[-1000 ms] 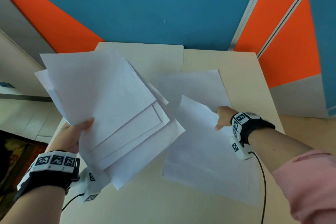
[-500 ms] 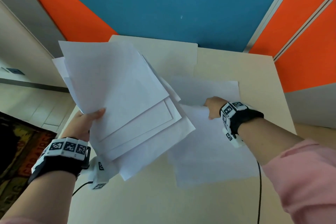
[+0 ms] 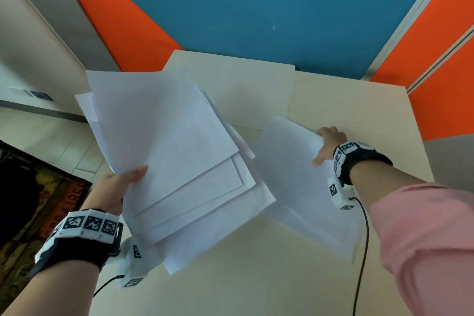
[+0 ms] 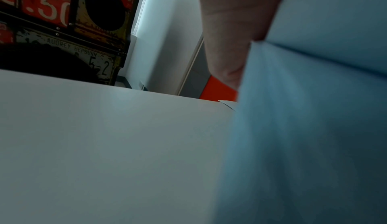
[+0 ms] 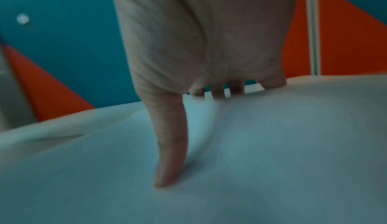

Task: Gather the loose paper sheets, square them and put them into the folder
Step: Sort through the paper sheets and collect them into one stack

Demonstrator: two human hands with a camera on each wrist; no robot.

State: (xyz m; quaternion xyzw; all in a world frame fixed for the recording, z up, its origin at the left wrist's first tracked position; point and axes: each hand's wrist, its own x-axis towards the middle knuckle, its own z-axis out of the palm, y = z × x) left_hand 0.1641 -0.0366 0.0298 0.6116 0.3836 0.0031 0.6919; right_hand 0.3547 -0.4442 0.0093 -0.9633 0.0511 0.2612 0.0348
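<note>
Still gathering: messy fan in your L hand, last loose sheet(s) in your R.

Your left hand [image 3: 116, 187] has its thumb curled over the near-left corner of the fanned stack [image 3: 174, 161], pinching it up off the desk [image 3: 256, 277] near the left edge, sheets splayed and not squared yet. Your right hand [image 3: 327, 145] grips the far corner of the loose sheet [image 3: 295, 182], thumb on top, fingers hooked over the edge, toward the desk's right side; can't tell if it's one sheet or two. Folder [image 3: 243, 90] lies at the far edge, shut afaict. Risk imo: a one-corner pinch on that fan is weak, so bottom sheets could slide out when you merge. Dragging the right one by a corner could also crease it.
</note>
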